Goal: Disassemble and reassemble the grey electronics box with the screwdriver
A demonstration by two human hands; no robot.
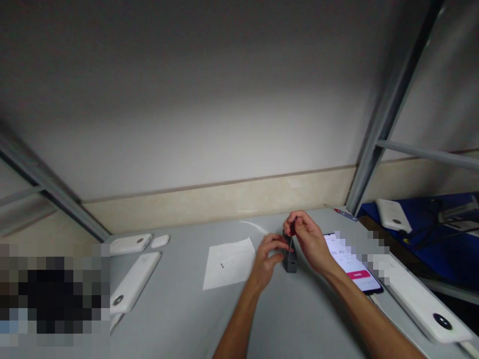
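Grey tabletop (pixel 179 319) runs across the view; at its left edge lie a long white plastic unit (pixel 132 281) with a round dark button, a shorter white unit (pixel 130 244) and a small white pad (pixel 160 241) beyond it; next along, a sheet of white paper (pixel 228 264) carries two tiny dark screws (pixel 222 266), as far as one can tell at this size; the left hand (pixel 266 262) comes in beside the paper, fingers (pixel 275 254) curled closed around a dark rectangular block (pixel 290 262), which stands upright on the tabletop between the two hands; the right hand (pixel 309 242) is closed in a pinch on the dark handle of a slim screwdriver (pixel 290 244), its thin shaft pointing down at the block's top; whether the tip is seated cannot be told from here; the step in hand looks like driving a small fastener, and the next turn would call for a steady left-hand hold; further right lie a lit smartphone (pixel 350 262), partly hidden by blur, a white power strip (pixel 421 299) and a blue surface (pixel 441 219).
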